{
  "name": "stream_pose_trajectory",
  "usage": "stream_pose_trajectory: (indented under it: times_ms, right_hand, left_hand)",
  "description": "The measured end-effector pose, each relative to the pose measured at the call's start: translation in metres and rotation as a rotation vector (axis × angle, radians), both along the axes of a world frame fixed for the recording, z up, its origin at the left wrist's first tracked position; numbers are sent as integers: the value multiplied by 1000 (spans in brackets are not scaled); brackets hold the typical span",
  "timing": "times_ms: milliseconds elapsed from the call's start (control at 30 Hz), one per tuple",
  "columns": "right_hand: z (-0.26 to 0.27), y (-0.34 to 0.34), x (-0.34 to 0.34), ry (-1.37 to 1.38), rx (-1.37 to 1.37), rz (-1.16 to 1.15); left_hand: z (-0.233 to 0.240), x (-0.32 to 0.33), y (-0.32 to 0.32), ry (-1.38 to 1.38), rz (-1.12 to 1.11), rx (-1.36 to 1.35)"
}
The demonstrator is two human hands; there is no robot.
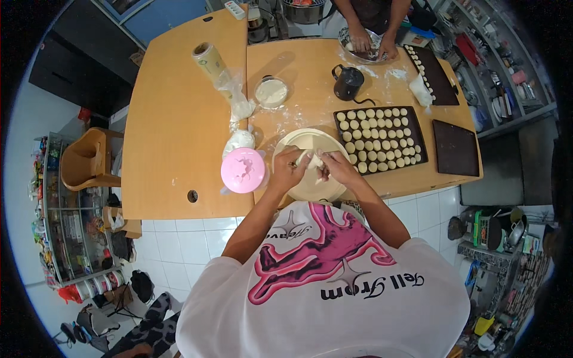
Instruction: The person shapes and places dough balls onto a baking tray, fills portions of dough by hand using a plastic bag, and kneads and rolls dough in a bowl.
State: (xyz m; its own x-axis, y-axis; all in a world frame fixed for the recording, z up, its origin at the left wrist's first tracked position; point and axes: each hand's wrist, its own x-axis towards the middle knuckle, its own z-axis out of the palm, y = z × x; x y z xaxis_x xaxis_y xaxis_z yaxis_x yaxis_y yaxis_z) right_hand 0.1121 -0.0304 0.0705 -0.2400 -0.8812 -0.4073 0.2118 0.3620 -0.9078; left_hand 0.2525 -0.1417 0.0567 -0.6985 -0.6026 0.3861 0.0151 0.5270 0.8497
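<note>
Both hands are raised over a wide cream basin [299, 138] at the table's front edge. My left hand [288, 169] and my right hand [339, 167] meet around a pale lump of dough [315, 160], each gripping a side of it. Fingers cover part of the lump, and my forearms hide some of the basin's rim. Close to my left hand is a round pink lid [243, 170] with a cut-out shape, on a container. A white plastic bag [239, 141] lies just behind it. To the right of the basin, a dark baking tray [424, 152] carries rows of small round dough pieces [382, 144].
Further back stand a tub of white cream-like stuff [271, 93], a roll of plastic film [209, 60] and a black mug [348, 83]. Across the table, another person's hands [361, 41] work in a metal bowl [367, 57]. More dark trays [455, 148] lie at right.
</note>
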Motion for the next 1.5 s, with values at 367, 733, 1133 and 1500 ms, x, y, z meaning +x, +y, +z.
stream_pose_trajectory:
  times_ms: [367,733,1133,1500]
  right_hand:
    - [-7,2,-10,260,-158,9]
    - [-13,6,-1,98,-12,139]
    - [-14,4,-19,-59,-55,112]
    - [-19,10,-20,-135,-14,307]
  left_hand:
    - [9,-13,5,183,20,596]
    - [-20,-7,-4,-72,-21,309]
    - [4,2,-1,-115,-207,-10]
    - [-1,1,2,-123,-201,104]
